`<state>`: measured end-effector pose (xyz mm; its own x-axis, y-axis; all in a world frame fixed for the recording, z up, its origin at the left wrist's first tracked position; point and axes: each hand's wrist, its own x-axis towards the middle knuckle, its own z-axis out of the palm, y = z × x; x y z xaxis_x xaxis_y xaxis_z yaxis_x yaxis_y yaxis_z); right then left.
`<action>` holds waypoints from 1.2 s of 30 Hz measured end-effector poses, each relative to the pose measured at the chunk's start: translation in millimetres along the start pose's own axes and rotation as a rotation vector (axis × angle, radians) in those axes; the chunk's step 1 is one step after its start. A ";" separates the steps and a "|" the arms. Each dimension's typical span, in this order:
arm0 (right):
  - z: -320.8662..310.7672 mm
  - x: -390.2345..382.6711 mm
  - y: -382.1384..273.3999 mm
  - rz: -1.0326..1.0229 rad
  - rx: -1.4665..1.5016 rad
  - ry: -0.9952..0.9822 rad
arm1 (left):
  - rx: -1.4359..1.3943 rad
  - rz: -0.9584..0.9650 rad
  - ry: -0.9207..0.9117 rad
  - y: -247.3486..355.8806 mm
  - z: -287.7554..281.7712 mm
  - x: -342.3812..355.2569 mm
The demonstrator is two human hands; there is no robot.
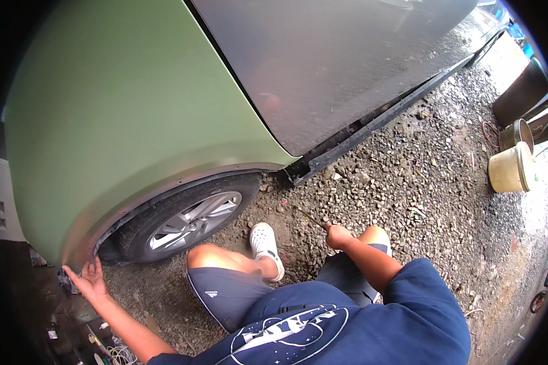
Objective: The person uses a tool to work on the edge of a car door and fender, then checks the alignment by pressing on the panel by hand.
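Two buckets (505, 172) (508, 140), contents unclear; hands (91, 281) (340, 237) at green fender (115, 121) and thin stick (312, 218).

Left fingers (97, 267) spread, right fingers (334, 237) curled

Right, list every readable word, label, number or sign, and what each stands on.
Dark blue-grey fabric shorts: small white logo and lettering, left unquoted.
Navy cloth T-shirt: large white print, creased, too unclear to read.
Round silver metal wheel: any centre mark too small to read.
Green curved car panel: none visible.
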<state>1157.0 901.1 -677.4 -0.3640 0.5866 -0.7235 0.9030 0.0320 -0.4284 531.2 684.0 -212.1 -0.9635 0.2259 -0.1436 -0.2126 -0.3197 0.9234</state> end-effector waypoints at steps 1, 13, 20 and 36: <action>-4.1 -2.7 -3.6 0.021 0.003 -0.029 | 0.057 0.037 -0.002 -0.9 0.8 -4.7; -31.1 -46.7 -82.7 0.269 0.106 -0.097 | 0.328 -0.306 0.024 28.4 -6.8 -25.8; -127.9 -233.0 -168.9 0.256 0.089 -0.107 | 0.573 -0.504 -0.013 131.6 -90.3 -5.9; -87.2 -557.7 -235.1 0.918 0.295 0.430 | 1.945 -0.024 -0.961 232.8 -104.0 139.3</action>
<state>1167.6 637.0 -126.0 0.5949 0.5251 -0.6085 0.6783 -0.7342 0.0297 330.5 545.4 -54.2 -0.4771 0.6803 -0.5564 0.7658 0.6324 0.1167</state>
